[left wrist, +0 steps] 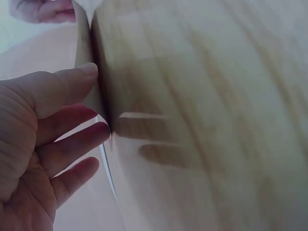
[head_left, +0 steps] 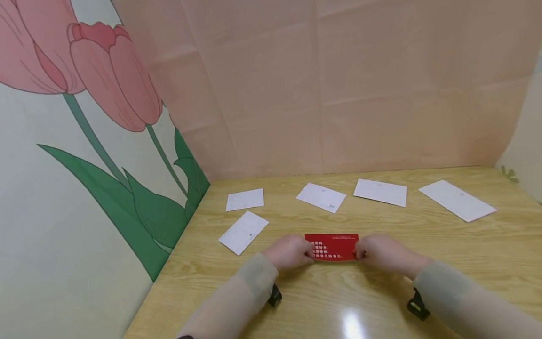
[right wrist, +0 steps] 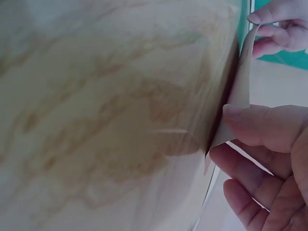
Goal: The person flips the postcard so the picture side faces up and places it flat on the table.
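Note:
A red card (head_left: 336,246) printed with white characters is held between both hands above the wooden table. My left hand (head_left: 292,253) pinches its left end, and my right hand (head_left: 387,254) pinches the right end. From the left wrist view, the left thumb (left wrist: 72,86) presses on the card's pale back, with other fingers behind it. The right wrist view shows the right thumb (right wrist: 260,126) on the card's pale side (right wrist: 240,91), which bends slightly. Whether the card's lower edge touches the table is hard to tell.
Several white cards lie spread on the table: a pair at the left (head_left: 244,200) (head_left: 243,233), then a middle card (head_left: 322,197), another card (head_left: 380,192) and a far-right card (head_left: 457,200). A pink cloth (head_left: 338,94) hangs behind; a tulip-painted wall (head_left: 84,212) borders the left.

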Motion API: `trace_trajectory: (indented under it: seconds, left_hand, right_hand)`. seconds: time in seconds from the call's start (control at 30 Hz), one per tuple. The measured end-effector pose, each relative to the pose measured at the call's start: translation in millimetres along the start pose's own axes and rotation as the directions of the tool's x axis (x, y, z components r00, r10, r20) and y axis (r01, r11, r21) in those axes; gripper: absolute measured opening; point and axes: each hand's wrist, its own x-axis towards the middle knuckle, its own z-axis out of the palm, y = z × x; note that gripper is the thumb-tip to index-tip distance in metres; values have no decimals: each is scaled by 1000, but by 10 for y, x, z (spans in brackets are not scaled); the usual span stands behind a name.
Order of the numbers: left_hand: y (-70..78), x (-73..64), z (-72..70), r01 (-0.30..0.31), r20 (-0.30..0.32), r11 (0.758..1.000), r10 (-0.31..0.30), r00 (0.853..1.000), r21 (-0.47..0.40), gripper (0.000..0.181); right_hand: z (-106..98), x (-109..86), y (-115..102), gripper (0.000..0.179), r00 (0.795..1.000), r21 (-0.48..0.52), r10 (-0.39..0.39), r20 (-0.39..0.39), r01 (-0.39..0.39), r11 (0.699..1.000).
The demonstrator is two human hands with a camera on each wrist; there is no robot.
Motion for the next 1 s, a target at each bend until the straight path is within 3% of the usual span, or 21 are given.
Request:
trace_trajectory:
  seconds: [0.2,0.47,0.63,0.83,0.9,1.0]
  left_hand:
    - [25,9,42,11,21,1000,-11,1000,1,5]
    - [62,-7,34,-31,33,998,29,999,54,20]
    - [90,-21,31,-48,25,991,45,999,123,21]
    - [106,-14,60,-47,10,984,46,999,174,17]
    - [111,-17,57,-42,7,985,41,999,165,16]
    - [116,-22,49,-39,0,988,39,999,151,14]
  right_hand:
    - [24,-19,-34,12,999,9,32,30,-33,999]
    - [50,-31,-83,12,1000,-14,10,18,-10,1000]
    - [37,-38,-149,12,999,-18,35,35,-35,999]
    - [96,46,-341,11,995,-109,84,57,-78,991]
    - [134,89,-428,22,991,-145,101,85,-88,986]
    - [184,137,-557,59,980,-148,119,161,-95,984]
